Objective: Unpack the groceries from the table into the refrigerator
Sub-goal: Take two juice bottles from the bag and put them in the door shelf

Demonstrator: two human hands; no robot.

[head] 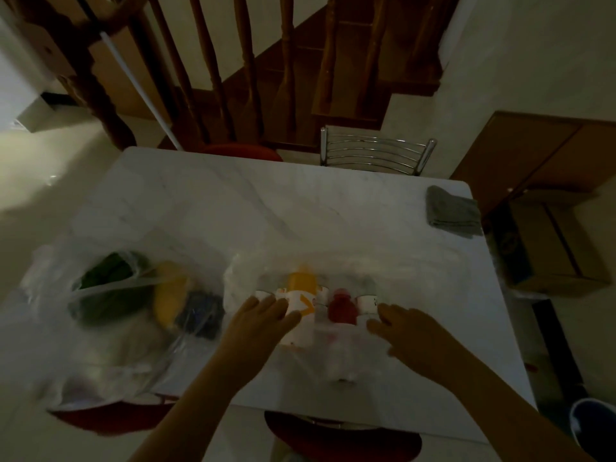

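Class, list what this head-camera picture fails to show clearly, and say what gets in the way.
1. Labels on the yellow-capped bottle and the red-capped bottle: motion blur and dim light.
2. Contents of the left plastic bag beyond green, yellow and dark shapes: blurred, behind plastic.
3. Whether left hand or right hand has a grip: blurred.
4. Refrigerator: outside the view.

On the white marble table [300,211], a clear plastic bag [333,345] at 6 o'clock holds an orange-capped bottle [301,295] and a red-capped bottle [341,306]. At 8 o'clock, another clear bag [100,328] holds blurred green, yellow and dark items.
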